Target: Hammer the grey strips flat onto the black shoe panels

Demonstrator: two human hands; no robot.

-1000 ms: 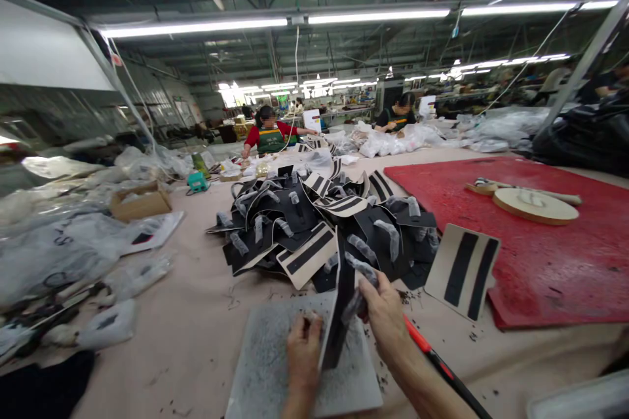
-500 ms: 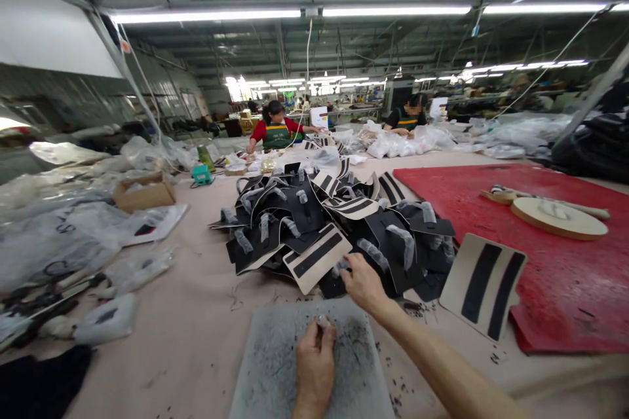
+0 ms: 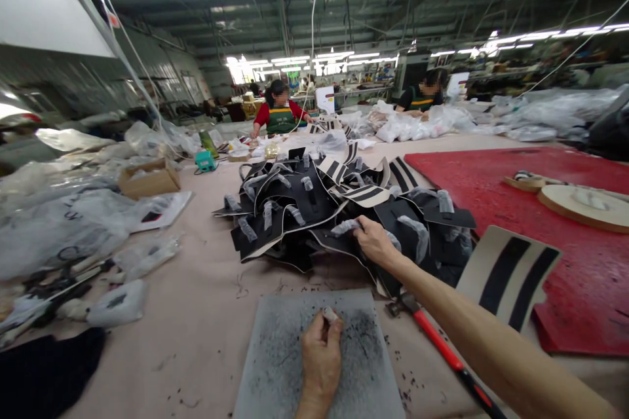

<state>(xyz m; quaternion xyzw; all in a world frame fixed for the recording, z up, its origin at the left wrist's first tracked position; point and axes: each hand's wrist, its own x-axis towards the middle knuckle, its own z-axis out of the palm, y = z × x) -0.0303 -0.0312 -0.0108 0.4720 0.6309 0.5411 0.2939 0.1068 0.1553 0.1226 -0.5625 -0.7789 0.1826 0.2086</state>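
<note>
My right hand [image 3: 374, 242] reaches into a heap of black and cream striped cut pieces [image 3: 314, 209] and pinches a plastic-wrapped tab [image 3: 345, 227] on one black piece. My left hand [image 3: 320, 353] rests on a grey speckled pad [image 3: 275, 366] near me, fingers closed on a small pale object [image 3: 328, 313]. A red-handled tool [image 3: 442, 350] lies beside the pad, under my right forearm.
A red mat [image 3: 540, 222] with a round wooden disc [image 3: 584, 204] lies at the right. One striped cream piece [image 3: 506, 275] leans on the mat's edge. Plastic bags [image 3: 59, 236] and a cardboard box [image 3: 147, 178] crowd the left. Two people [image 3: 278, 114] work at the far end.
My right hand let go of the upright black piece it held at the pad, reached out to the heap and took hold of a wrapped tab. My left hand stayed on the pad.
</note>
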